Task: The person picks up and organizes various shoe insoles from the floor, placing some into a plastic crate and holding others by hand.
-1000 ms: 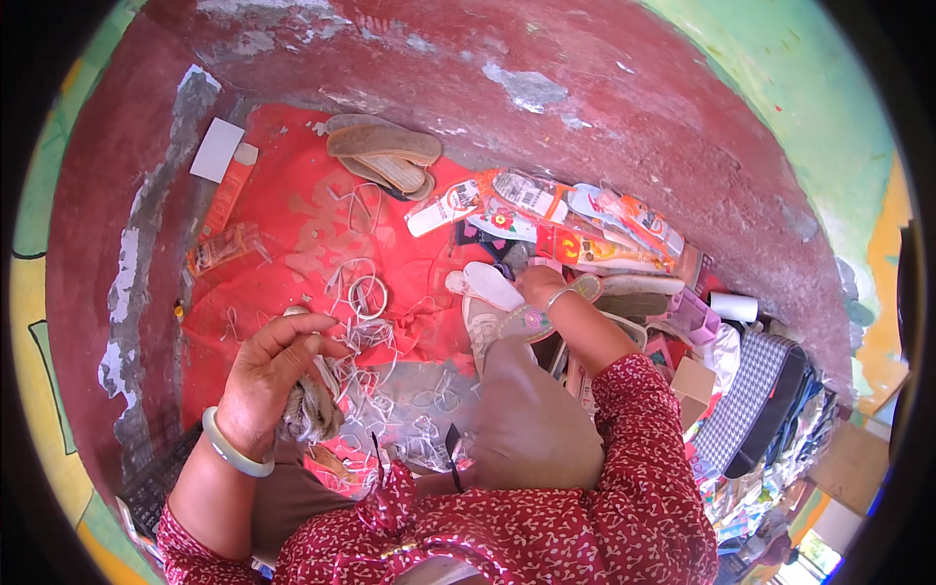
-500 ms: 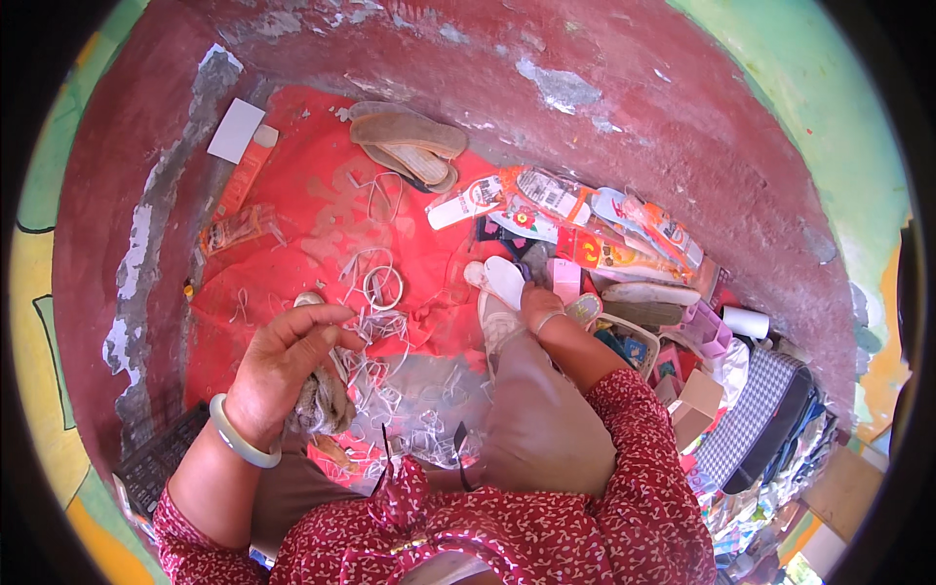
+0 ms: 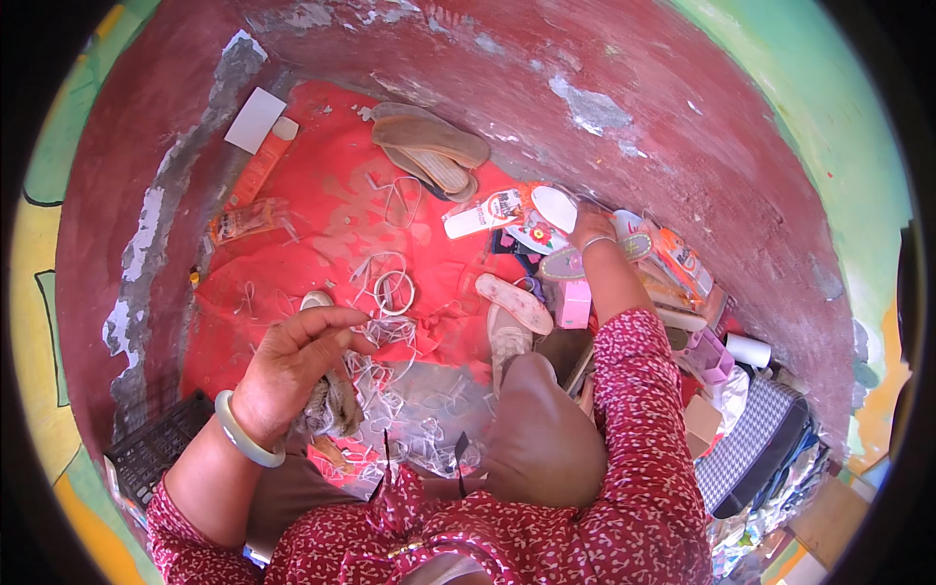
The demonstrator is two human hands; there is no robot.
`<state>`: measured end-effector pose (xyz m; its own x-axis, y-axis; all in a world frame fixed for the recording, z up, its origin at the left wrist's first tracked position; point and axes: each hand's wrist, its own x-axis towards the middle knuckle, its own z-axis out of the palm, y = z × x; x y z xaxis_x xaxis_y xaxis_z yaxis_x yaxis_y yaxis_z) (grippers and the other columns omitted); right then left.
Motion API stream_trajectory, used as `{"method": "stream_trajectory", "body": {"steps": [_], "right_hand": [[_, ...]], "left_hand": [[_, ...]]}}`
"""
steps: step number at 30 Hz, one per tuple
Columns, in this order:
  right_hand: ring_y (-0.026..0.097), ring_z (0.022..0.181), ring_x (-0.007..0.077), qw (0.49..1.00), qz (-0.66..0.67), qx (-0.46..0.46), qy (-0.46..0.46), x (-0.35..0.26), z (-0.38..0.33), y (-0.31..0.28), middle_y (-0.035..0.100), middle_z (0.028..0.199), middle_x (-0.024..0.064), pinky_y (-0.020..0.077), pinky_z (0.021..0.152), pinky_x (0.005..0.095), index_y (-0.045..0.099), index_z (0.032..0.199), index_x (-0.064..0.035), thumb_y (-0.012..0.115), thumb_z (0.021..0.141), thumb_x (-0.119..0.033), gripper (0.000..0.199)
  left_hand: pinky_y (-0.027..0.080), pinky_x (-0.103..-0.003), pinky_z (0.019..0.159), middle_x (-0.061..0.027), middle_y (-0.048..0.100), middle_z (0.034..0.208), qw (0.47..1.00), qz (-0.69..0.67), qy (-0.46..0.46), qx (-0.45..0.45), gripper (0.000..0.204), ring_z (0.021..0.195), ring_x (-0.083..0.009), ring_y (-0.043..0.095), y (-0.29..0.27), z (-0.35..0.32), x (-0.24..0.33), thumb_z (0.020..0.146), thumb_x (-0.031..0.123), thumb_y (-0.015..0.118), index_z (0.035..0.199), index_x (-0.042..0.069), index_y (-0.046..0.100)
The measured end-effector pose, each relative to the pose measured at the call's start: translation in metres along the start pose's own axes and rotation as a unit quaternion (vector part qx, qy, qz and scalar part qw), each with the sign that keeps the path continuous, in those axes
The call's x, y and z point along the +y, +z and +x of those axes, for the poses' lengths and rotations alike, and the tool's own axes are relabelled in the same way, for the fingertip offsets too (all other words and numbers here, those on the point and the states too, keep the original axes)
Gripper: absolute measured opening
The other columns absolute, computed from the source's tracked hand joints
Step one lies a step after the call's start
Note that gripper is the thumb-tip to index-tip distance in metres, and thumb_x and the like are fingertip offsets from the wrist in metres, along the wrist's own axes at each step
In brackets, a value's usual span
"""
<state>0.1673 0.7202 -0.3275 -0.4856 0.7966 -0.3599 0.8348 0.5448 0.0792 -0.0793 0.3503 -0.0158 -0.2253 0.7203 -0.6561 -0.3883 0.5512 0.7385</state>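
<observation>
Left hand [image 3: 304,369] loosely curled, hold unclear; right hand [image 3: 593,230] closed on white insole [image 3: 552,207], long axis forward-left.

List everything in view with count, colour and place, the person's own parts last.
Patterned insole: at least one, greyish, at right wrist
Pale insole: one, off-white, beside shoe
Packaged insoles: several, orange-white, along far wall
Soles: several, brown, cloth's far edge
Cloth: one, red, floor
Strings: many, white, centre
Ring: one, white, among strings
Orange box: one, left wall
Pink box: one, right of pale insole
Roll: one, white, right
Crate: one, black, lower left
Clutter: mixed, uncountable, lower right
Shoe: one clear, greyish, right foot
Bracelets: two, pale, wrists
Sleeves: two, red-white, arms
Left hand: one, bare, near strings
Right hand: one, bare, over insoles
</observation>
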Motion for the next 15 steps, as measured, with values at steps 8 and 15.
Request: {"method": "stream_trajectory", "body": {"steps": [8,15], "right_hand": [[0.049,0.114,0.0330,0.991,-0.019,-0.122,0.054,-0.011,0.002,-0.014,0.043,0.127,0.0263,0.0408,0.095,0.0355,0.039,0.123,0.0066,0.064,0.072,-0.033,0.070],[0.052,0.109,0.0344,0.997,0.061,-0.010,0.046,-0.029,-0.032,-0.082,0.050,0.120,0.0227,0.0414,0.092,0.0395,0.044,0.122,0.0036,0.058,0.070,-0.062,0.085]], "left_hand": [[0.043,-0.020,0.072,-0.0074,0.063,0.093,1.000,-0.004,-0.002,0.007,0.023,0.080,-0.0074,0.054,-0.008,-0.003,0.000,0.092,0.007,0.045,0.111,-0.001,0.055],[0.049,-0.022,0.057,-0.0125,0.062,0.092,1.000,0.001,0.023,0.010,0.024,0.062,-0.0120,0.060,-0.010,-0.014,-0.005,0.091,0.006,0.043,0.112,-0.001,0.052]]}}
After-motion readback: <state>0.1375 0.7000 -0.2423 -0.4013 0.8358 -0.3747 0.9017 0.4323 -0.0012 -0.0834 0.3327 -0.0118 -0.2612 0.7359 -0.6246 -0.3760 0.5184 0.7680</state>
